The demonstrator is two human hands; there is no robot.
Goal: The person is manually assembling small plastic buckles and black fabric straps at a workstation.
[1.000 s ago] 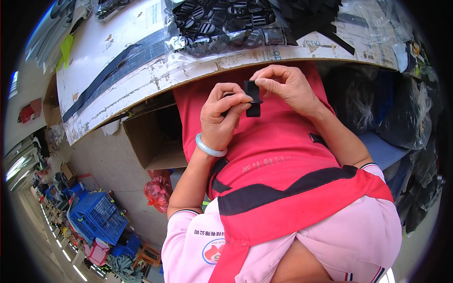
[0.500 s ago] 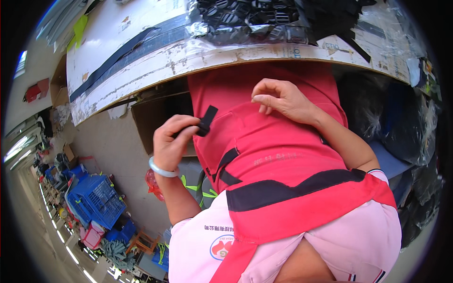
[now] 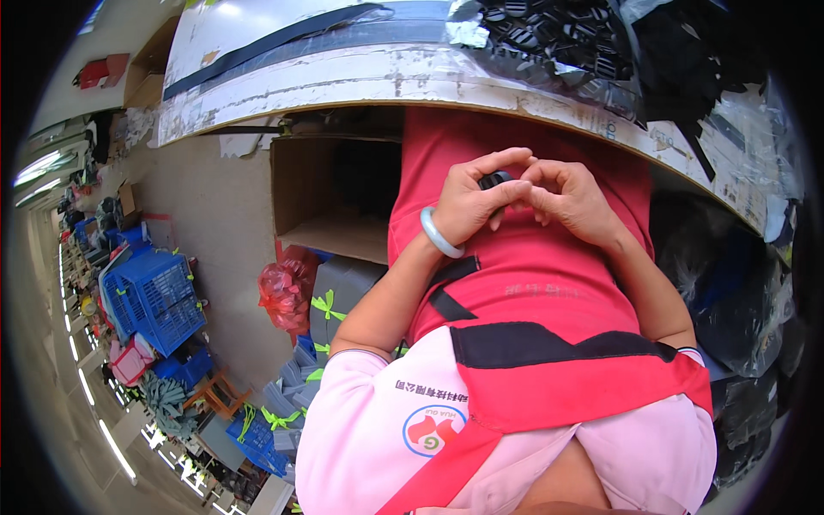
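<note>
In front of my red apron (image 3: 532, 266), both hands meet with their fingertips close together. My left hand (image 3: 472, 197), with a pale bangle (image 3: 439, 233) at its wrist, is closed around a small black strap piece (image 3: 493, 180). Only a dark, ridged bit of it shows between thumb and forefinger. My right hand (image 3: 575, 197) is bent in, its thumb and fingers drawn together against the left fingertips. Whatever it pinches is hidden. Beyond my hands, a heap of black plastic buckles (image 3: 566, 43) lies on the worn white worktable (image 3: 360, 81).
A long black strip (image 3: 266, 47) lies along the tabletop, and black straps (image 3: 695, 77) pile up at far right. Under the table stands an open cardboard box (image 3: 335, 219). Blue crates (image 3: 159, 296), a red plastic bag (image 3: 287, 292) and grey bundles are on the left; plastic-wrapped bags (image 3: 730, 266) on the right.
My left hand has moved right with the black strap piece, and my right hand has come down slightly to meet it. My view has shifted, so the table appears tilted differently.
</note>
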